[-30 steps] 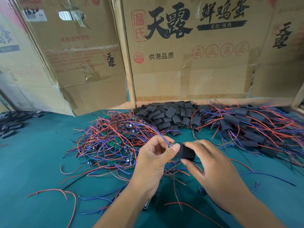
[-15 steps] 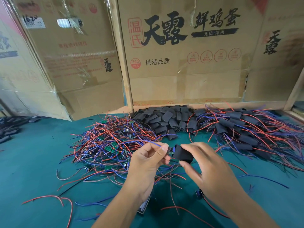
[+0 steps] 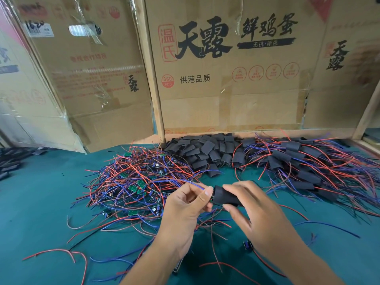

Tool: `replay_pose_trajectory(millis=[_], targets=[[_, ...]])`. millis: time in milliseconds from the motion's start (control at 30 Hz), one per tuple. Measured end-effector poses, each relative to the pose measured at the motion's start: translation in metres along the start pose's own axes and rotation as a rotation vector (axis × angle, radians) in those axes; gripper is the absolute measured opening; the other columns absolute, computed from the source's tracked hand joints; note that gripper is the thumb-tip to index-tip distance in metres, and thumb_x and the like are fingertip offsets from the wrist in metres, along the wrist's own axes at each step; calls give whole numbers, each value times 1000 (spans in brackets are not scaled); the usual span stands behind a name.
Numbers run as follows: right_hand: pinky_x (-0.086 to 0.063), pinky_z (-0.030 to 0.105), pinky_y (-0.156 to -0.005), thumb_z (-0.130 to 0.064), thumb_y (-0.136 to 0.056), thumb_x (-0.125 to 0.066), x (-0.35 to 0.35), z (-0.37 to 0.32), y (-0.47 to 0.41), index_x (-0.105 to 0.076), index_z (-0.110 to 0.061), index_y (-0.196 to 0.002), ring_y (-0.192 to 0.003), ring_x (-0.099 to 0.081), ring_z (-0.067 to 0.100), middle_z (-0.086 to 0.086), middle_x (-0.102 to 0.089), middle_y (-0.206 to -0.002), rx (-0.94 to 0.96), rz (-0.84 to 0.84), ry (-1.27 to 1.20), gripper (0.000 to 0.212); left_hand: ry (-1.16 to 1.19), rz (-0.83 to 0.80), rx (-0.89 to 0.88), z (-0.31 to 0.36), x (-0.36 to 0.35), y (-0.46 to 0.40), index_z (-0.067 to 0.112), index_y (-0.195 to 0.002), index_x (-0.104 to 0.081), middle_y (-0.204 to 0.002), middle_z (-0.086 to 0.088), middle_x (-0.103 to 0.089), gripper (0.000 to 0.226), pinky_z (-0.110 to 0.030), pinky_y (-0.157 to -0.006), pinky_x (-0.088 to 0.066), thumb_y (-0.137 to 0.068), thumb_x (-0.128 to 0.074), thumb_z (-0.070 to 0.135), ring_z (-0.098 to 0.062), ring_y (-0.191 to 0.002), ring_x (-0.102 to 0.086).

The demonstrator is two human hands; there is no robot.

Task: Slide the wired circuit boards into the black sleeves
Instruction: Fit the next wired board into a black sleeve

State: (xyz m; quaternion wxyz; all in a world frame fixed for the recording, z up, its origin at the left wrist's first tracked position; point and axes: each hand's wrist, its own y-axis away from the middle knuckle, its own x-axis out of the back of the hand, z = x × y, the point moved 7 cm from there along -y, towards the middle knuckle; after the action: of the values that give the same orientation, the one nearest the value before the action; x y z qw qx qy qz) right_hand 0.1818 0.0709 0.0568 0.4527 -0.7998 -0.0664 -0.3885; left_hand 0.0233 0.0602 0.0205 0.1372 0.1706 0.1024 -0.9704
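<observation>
My view: two bare forearms enter from bottom edge, no sleeves in frame. Left hand [image 3: 186, 204] bare, no glove, no ring, no watch or band at wrist. Right hand [image 3: 255, 210] same: bare, no glove, no jewellery I can see. Fingernails short, unpainted, thumbnail on left plainly visible. Upper arms and clothing out of frame.

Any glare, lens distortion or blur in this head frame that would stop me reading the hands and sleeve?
Head view: even, soft light; glare only on the plastic film over the left carton. Wide-angle bending shows at the edges, where the wooden post leans. The centre is sharp: left hand, right hand and black sleeve read clearly.
</observation>
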Motion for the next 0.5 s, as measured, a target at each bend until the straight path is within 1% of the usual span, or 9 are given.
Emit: replay_pose_trajectory(millis=[33, 133, 167, 300, 367, 433, 500], targets=[[-46, 27, -67, -22, -87, -71, 0, 1, 0, -63, -12, -117, -87, -61, 17, -2, -60, -106, 1, 3, -8, 32, 10, 0, 10, 0, 0, 0, -11, -85, -61, -82, -12, -62, 39, -26, -63, -52, -71, -79, 21, -18, -62, -55], [-46, 27, -66, -24, -88, -67, -2, 2, 0, -63, -13, -118, -87, -60, 15, -3, -59, -108, 1, 4, -24, 32, 99, -23, 88, -5, -2, 1, 3, -77, -64, -76, -10, -57, 19, -24, -61, -52, -76, -77, 16, -17, -60, -53], [-47, 27, -67, -25, -88, -67, -3, 2, 0, -63, -13, -118, -88, -60, 14, -3, -60, -108, 2, 2, -23, 33, 120, -28, 115, -7, -2, 1, 6, -74, -63, -74, -8, -56, 17, -24, -61, -50, -76, -77, 16, -16, -59, -51], [-44, 23, -69, -26, -85, -64, -4, 0, 0, -63, -11, -118, -90, -57, 12, -2, -60, -108, 2, -3, -33, 35, 80, -36, 143, -9, -3, 3, 12, -70, -61, -67, -1, -51, 22, -25, -64, -37, -72, -80, 24, -14, -59, -38], [-43, 21, -70, -25, -86, -64, -4, -2, 0, -63, -11, -117, -90, -57, 12, -2, -60, -108, 4, -2, -41, 34, 63, -33, 142, -8, -5, 4, 14, -67, -62, -64, 2, -51, 22, -22, -59, -36, -71, -80, 26, -13, -57, -35], [-43, 20, -71, -23, -88, -67, -4, -2, 0, -63, -11, -118, -90, -57, 12, -1, -60, -108, 5, -8, -48, 32, -2, -3, 121, -5, -3, 5, 15, -66, -60, -61, 1, -49, 25, -22, -57, -34, -71, -80, 29, -14, -56, -36], [-42, 19, -72, -20, -87, -71, -4, -1, 0, -63, -10, -118, -91, -56, 13, -1, -60, -108, 0, -20, -57, 33, -65, 19, 86, -1, 1, 4, 12, -65, -60, -62, -6, -48, 25, -25, -59, -35, -76, -77, 28, -16, -55, -40]])
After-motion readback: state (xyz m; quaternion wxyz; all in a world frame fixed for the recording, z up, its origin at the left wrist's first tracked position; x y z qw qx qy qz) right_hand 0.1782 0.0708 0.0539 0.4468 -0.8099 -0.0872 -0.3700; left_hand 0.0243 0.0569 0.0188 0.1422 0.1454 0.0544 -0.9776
